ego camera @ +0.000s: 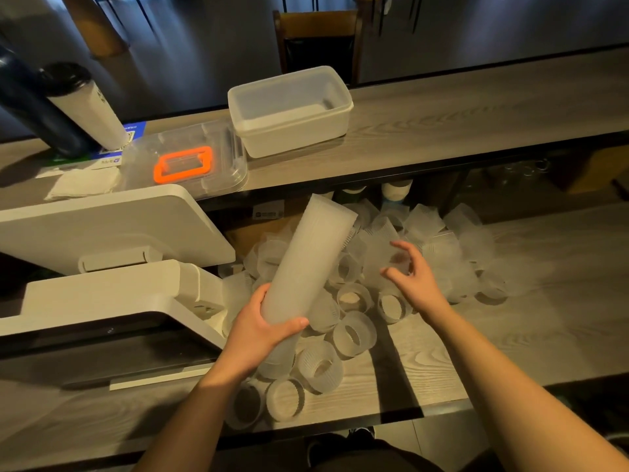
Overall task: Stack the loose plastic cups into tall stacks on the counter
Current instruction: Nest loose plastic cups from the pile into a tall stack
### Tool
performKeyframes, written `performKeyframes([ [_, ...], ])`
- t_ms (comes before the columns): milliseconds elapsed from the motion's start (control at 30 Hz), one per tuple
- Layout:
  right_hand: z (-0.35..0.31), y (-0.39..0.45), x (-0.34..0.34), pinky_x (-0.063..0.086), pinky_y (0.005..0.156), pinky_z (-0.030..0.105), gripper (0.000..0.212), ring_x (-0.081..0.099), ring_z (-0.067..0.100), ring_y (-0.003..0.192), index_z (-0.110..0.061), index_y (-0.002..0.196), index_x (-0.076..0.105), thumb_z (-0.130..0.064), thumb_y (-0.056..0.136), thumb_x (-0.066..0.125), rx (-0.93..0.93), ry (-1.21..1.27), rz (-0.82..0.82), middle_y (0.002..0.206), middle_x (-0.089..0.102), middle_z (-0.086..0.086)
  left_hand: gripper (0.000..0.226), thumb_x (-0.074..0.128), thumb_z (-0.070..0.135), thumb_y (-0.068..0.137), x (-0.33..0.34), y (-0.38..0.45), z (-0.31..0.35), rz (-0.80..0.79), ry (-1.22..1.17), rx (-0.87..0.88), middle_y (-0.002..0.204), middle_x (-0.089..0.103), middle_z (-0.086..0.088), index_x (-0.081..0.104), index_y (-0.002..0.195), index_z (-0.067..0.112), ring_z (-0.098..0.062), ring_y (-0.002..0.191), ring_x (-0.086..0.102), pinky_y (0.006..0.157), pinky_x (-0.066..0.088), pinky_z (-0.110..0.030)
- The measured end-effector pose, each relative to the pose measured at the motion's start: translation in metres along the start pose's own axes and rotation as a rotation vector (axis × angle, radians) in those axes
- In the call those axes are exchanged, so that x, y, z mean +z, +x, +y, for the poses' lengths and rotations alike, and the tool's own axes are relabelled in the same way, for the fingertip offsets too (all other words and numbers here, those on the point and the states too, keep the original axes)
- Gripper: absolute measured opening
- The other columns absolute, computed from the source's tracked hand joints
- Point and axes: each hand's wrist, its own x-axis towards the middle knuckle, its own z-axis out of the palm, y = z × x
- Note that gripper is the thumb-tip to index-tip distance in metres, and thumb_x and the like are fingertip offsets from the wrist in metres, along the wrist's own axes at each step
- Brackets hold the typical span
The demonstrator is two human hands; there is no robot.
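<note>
My left hand grips the lower end of a tall stack of frosted plastic cups, held tilted up and to the right above the counter. My right hand has its fingers curled round a single frosted cup in the pile. Several loose translucent cups lie scattered on the wooden counter, some on their sides, some upside down, spreading from the front edge back to the shelf.
A white point-of-sale terminal stands at the left. On the raised shelf sit a white plastic tub, a clear lid with an orange handle, and a white tumbler.
</note>
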Motion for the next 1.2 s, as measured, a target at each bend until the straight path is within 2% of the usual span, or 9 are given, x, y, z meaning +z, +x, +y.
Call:
performKeyframes([
  [133, -0.025, -0.002, -0.014, 0.045, 0.086, 0.019, 0.067, 0.055, 0.011, 0.115, -0.027, 0.140, 0.039, -0.017, 0.085, 0.076, -0.002, 0.217, 0.069, 0.125, 0.056, -0.003, 0.082, 0.087, 0.053, 0.062, 0.002, 0.001, 0.002, -0.002, 0.044, 0.029, 0.116, 0.051, 0.021, 0.042, 0.129, 0.039, -0.003, 0.102, 0.056, 0.072, 0.049, -0.021],
  [300, -0.064, -0.009, -0.031, 0.051, 0.073, 0.014, 0.033, 0.062, 0.007, 0.100, -0.024, 0.123, 0.054, -0.028, 0.093, 0.067, -0.097, 0.363, 0.231, 0.111, 0.059, -0.008, 0.084, 0.087, 0.054, 0.061, 0.003, 0.001, 0.002, -0.008, 0.119, 0.048, 0.117, 0.050, 0.020, 0.041, 0.129, 0.040, -0.001, 0.102, 0.053, 0.074, 0.049, -0.024],
  [500, -0.093, -0.008, -0.042, 0.058, 0.078, 0.025, 0.060, 0.067, 0.015, 0.105, -0.023, 0.128, 0.046, -0.039, 0.079, 0.075, -0.124, 0.339, 0.108, 0.118, 0.060, -0.004, 0.087, 0.086, 0.060, 0.056, 0.002, -0.003, 0.004, -0.025, 0.187, 0.085, 0.115, 0.050, 0.024, 0.042, 0.129, 0.042, 0.000, 0.102, 0.053, 0.077, 0.049, -0.026],
  [667, -0.101, -0.007, -0.053, 0.058, 0.082, 0.028, 0.054, 0.061, 0.009, 0.109, -0.039, 0.137, 0.048, -0.043, 0.087, 0.069, -0.167, 0.138, -0.085, 0.130, 0.055, -0.005, 0.085, 0.087, 0.057, 0.059, -0.003, -0.009, 0.006, -0.033, 0.252, 0.115, 0.113, 0.047, 0.028, 0.038, 0.128, 0.047, 0.001, 0.100, 0.051, 0.075, 0.045, -0.021],
  [833, -0.108, -0.009, -0.049, 0.034, 0.102, 0.029, 0.058, 0.033, 0.008, 0.134, -0.053, 0.149, 0.029, -0.046, 0.097, 0.055, -0.131, -0.043, -0.351, 0.150, 0.031, -0.015, 0.090, 0.086, 0.061, 0.055, -0.003, -0.014, 0.002, -0.080, 0.296, 0.135, 0.119, 0.050, 0.026, 0.039, 0.131, 0.048, 0.001, 0.105, 0.052, 0.083, 0.048, -0.026],
  [1000, -0.109, -0.011, -0.046, 0.018, 0.112, 0.033, 0.051, 0.019, 0.010, 0.148, -0.055, 0.150, 0.024, -0.045, 0.104, 0.041, -0.114, -0.133, -0.363, 0.162, 0.024, -0.011, 0.088, 0.085, 0.061, 0.055, -0.001, -0.018, 0.000, -0.084, 0.288, 0.155, 0.120, 0.050, 0.027, 0.040, 0.130, 0.049, 0.001, 0.107, 0.053, 0.084, 0.049, -0.028],
  [1100, -0.112, -0.016, -0.038, 0.031, 0.107, 0.026, 0.052, 0.043, -0.004, 0.126, -0.047, 0.150, 0.029, -0.039, 0.102, 0.048, -0.130, -0.090, -0.295, 0.147, 0.047, -0.004, 0.087, 0.086, 0.059, 0.057, 0.001, -0.019, 0.002, -0.073, 0.297, 0.168, 0.120, 0.051, 0.025, 0.041, 0.130, 0.047, 0.000, 0.106, 0.052, 0.086, 0.050, -0.030],
  [1133, -0.114, -0.018, -0.034, 0.038, 0.099, 0.021, 0.053, 0.047, -0.009, 0.113, -0.041, 0.150, 0.034, -0.039, 0.100, 0.052, -0.137, -0.044, -0.230, 0.133, 0.054, -0.009, 0.086, 0.087, 0.057, 0.058, 0.003, -0.020, 0.004, -0.064, 0.291, 0.172, 0.119, 0.050, 0.026, 0.040, 0.129, 0.048, 0.001, 0.106, 0.052, 0.085, 0.049, -0.029],
  [1200, -0.114, -0.025, -0.025, 0.042, 0.096, 0.019, 0.055, 0.052, -0.004, 0.111, -0.029, 0.144, 0.046, -0.051, 0.094, 0.052, -0.145, -0.012, -0.159, 0.120, 0.056, -0.019, 0.085, 0.087, 0.056, 0.059, 0.005, -0.020, 0.008, -0.046, 0.263, 0.171, 0.118, 0.049, 0.028, 0.039, 0.128, 0.049, 0.002, 0.106, 0.051, 0.084, 0.048, -0.027],
])
